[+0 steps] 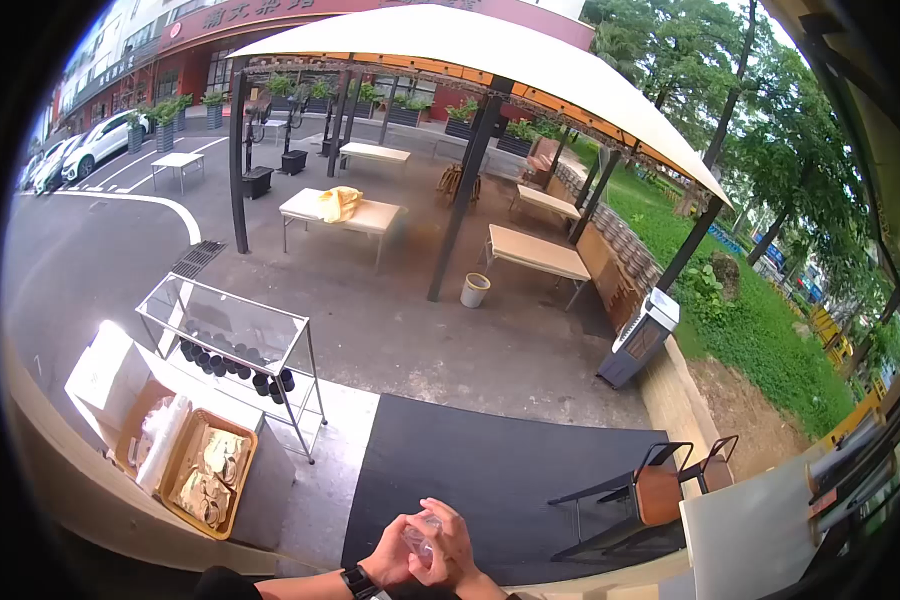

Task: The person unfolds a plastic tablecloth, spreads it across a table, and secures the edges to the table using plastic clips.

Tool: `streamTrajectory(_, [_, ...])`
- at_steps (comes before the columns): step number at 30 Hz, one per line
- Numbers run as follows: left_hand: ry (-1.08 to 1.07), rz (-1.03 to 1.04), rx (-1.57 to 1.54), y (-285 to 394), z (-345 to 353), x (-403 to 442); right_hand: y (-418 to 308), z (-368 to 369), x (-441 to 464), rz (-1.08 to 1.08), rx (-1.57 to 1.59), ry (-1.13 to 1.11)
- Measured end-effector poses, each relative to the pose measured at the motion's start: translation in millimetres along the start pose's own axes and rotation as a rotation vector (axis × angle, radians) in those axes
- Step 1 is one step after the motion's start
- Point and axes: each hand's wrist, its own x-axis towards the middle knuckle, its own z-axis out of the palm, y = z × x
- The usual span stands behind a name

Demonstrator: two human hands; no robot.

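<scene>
Both of my hands are together at the bottom centre. My left hand [394, 556], with a dark watch [359, 581] on its wrist, is closed around the left side of a small clear plastic thing [422, 541]. From the other side my right hand [453, 548] wraps over it, its fingers curled across the top. Fingers hide much of the clear thing, and its exact kind does not show. Below the hands lies a dark mat [490, 480] on the ground.
A brown basket [248, 470] with flat wrapped pieces stands at left, by a wheeled metal rack [308, 370] with dark cups. Two stools [660, 495] and a grey air cooler [638, 340] are at right. Tables [538, 252] and a bin [476, 290] stand under a canopy [470, 50].
</scene>
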Motion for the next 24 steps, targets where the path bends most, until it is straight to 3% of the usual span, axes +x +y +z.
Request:
streamTrajectory(2, [0.126,0.0,0.114,-5.4,19.9,-14.5,-14.4,-4.3,-3.4,0.059,-0.086,-0.045])
streamTrajectory(3, [0.091,0.03,0.208,96.7,38.1,65.1,73.6,20.3,85.3,-0.009,-0.095,0.034])
streamTrajectory(5, [0.087,0.051,0.237,113.6,23.8,98.3,102.1,23.5,99.5,0.002,-0.063,0.033])
streamTrajectory(8, [0.116,0.116,0.188,160.2,16.9,146.8,165.3,45.6,135.2,-0.019,-0.025,0.042])
streamTrajectory(16, [0.064,0.258,0.088,342.7,-32.9,346.3,415.7,135.1,256.3,-0.183,0.011,0.029])
streamTrajectory(19, [0.177,0.408,0.031,394.7,-18.5,365.8,458.3,161.3,317.5,-0.173,0.131,-0.017])
streamTrajectory(24, [0.102,0.426,-0.109,510.9,-26.4,429.3,548.7,221.8,424.1,-0.279,0.16,-0.085])
